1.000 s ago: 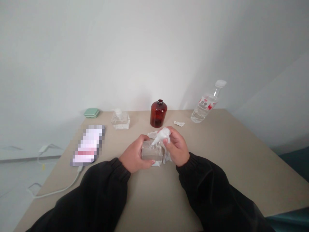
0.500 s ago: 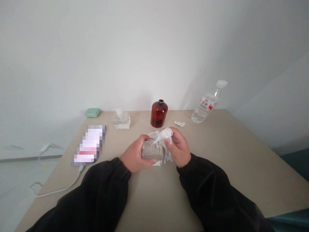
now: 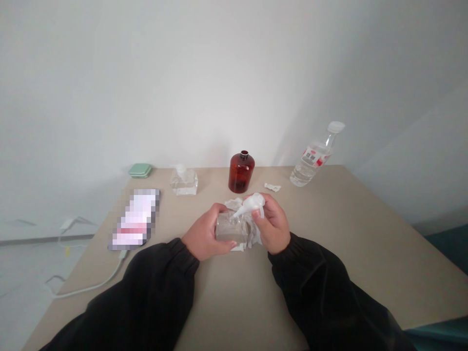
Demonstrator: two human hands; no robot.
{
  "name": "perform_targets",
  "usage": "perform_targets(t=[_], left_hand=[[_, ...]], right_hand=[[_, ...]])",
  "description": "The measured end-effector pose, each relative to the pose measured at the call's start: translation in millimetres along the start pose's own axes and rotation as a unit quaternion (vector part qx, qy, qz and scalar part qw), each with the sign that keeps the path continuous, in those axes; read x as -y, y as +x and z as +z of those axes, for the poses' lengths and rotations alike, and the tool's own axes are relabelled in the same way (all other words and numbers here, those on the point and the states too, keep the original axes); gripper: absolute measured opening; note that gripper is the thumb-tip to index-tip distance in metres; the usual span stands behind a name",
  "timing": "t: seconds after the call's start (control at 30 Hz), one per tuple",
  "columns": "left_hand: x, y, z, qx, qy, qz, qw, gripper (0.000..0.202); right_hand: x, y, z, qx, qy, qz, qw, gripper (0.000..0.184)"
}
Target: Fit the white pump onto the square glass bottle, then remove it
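My left hand (image 3: 204, 235) is wrapped around a clear, square-sided bottle (image 3: 231, 230), with the thumb along its near side. My right hand (image 3: 273, 225) pinches a white tapered piece (image 3: 252, 204), rounded at the fingers and narrowing to a tip. That tip points down and left, at the top of the clear bottle; whether it goes inside, I cannot tell. Crumpled white tissue (image 3: 253, 236) lies under and behind the bottle, partly hidden by both hands.
Behind the hands stands a brown bottle (image 3: 241, 173) without a cap. A clear bottle with a white top (image 3: 184, 181), scrap of tissue (image 3: 272, 187), water bottle (image 3: 310, 163) and green case (image 3: 140, 170) line the back. At left lies a phone (image 3: 135, 219) on a white cable (image 3: 91, 288).
My right hand and the white tapered piece have shifted very slightly to the right. The left hand and clear bottle look the same.
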State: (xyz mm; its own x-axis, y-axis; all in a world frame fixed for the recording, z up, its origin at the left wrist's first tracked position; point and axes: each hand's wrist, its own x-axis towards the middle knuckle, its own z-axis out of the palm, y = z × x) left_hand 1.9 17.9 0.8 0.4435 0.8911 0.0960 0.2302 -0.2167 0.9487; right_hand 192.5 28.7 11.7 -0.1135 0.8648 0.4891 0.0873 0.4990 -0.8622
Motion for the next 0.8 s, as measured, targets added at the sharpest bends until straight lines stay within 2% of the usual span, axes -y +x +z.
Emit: perform_targets(t=[0.27, 0.8], left_hand=[[1.2, -0.2, 0.3, 0.004, -0.02, -0.006, 1.0, 0.057], [0.6, 1.2, 0.5, -0.002, -0.045, -0.008, 0.999, 0.057]], right_hand=[[-2.1, 0.2, -0.7, -0.008, -0.001, -0.022, 1.0, 0.023], [-5.6, -1.5, 0.6, -0.01, 0.012, -0.001, 1.0, 0.025]])
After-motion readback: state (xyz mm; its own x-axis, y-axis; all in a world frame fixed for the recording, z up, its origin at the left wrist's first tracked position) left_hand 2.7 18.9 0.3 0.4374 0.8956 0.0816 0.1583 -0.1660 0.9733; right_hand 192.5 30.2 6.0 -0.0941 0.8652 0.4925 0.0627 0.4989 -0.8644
